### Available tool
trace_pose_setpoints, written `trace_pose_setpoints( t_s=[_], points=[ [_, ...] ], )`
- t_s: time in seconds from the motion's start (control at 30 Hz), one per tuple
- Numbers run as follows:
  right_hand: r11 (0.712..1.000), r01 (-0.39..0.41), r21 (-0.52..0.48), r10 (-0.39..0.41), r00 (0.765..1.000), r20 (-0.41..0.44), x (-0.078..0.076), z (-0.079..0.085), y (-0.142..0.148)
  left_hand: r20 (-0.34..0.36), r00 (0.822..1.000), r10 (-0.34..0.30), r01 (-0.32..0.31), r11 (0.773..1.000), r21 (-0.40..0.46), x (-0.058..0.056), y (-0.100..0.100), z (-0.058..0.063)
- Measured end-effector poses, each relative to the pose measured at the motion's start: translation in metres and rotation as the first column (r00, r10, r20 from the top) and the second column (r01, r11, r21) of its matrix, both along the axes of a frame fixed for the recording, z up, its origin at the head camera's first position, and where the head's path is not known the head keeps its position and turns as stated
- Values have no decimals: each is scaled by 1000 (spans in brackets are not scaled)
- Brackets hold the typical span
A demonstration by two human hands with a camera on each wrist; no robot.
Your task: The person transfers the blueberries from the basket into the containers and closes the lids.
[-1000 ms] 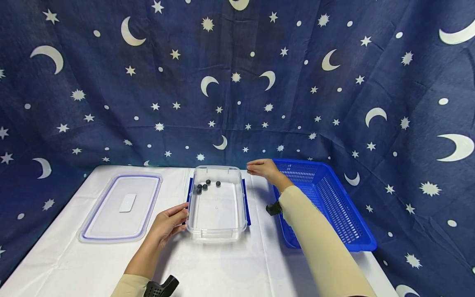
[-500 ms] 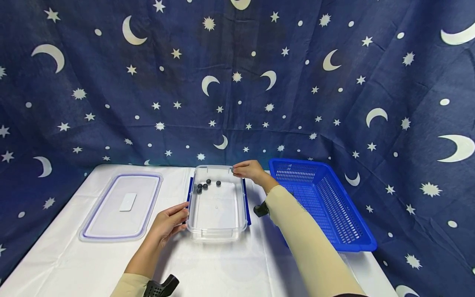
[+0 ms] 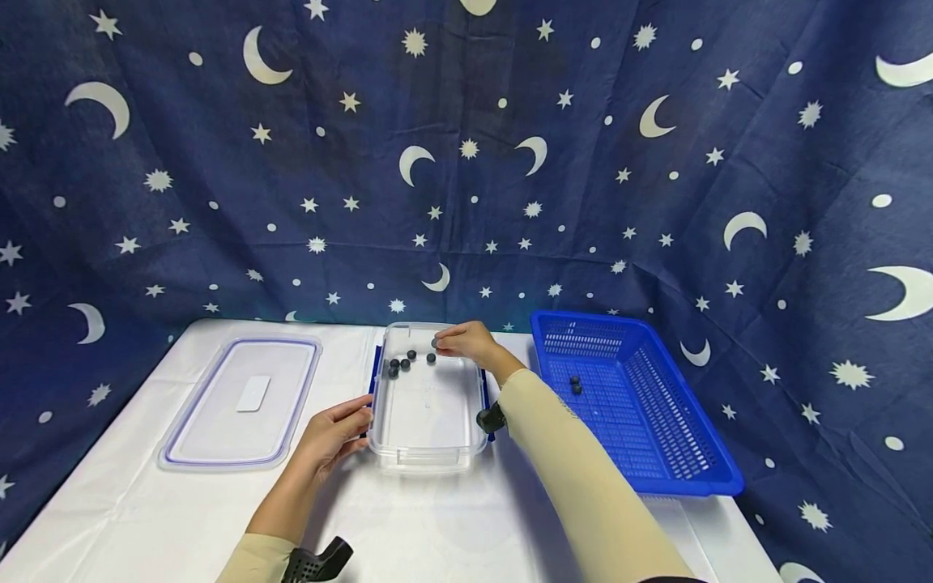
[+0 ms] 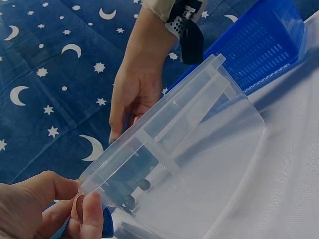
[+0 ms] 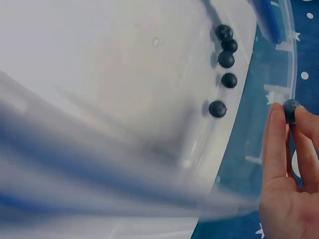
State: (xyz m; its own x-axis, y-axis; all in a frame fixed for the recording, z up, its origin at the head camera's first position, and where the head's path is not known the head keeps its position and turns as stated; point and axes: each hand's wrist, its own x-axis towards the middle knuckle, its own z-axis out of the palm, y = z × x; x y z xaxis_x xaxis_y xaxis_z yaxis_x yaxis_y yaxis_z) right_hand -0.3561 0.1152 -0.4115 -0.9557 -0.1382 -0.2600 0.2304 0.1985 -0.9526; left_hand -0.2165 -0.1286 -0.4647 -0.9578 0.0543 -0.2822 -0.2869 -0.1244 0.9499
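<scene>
A clear plastic food container (image 3: 426, 421) with blue side clips stands mid-table. Several blueberries (image 5: 226, 59) lie on its floor toward the far left. My left hand (image 3: 335, 437) grips the container's left side, thumb and fingers pinching its edge in the left wrist view. Above the container's far right part, my right hand (image 3: 470, 343) pinches one blueberry (image 5: 291, 110) between thumb and fingertips. To the right, a blue plastic basket (image 3: 700, 421) holds two dark blueberries (image 3: 576, 385) on its floor.
A clear lid (image 3: 211, 437) with a blue-purple seal and a white label lies flat on the left of the white-covered table (image 3: 452, 534). A dark blue cloth (image 3: 466, 227) with moons and stars hangs behind.
My right hand has moved left from beside the basket to over the container, carrying the blueberry. Two blueberries in the basket have come into sight. My left hand stays in place.
</scene>
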Motion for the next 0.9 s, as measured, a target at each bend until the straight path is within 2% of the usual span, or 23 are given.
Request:
trace_pose_setpoints(
  t_s=[0.37,0.67,0.9],
  points=[
    [1000,-20,18,19,999,26,6,-19,-25,-8,1000,-3,3,1000,27,1,-1,0],
    [998,31,58,-31,999,8,6,-34,-33,-3,1000,3,-3,1000,28,0,-1,-1],
    [996,61,70,-64,997,43,0,-47,-36,-13,1000,6,-5,1000,28,1,0,-1]
  ],
)
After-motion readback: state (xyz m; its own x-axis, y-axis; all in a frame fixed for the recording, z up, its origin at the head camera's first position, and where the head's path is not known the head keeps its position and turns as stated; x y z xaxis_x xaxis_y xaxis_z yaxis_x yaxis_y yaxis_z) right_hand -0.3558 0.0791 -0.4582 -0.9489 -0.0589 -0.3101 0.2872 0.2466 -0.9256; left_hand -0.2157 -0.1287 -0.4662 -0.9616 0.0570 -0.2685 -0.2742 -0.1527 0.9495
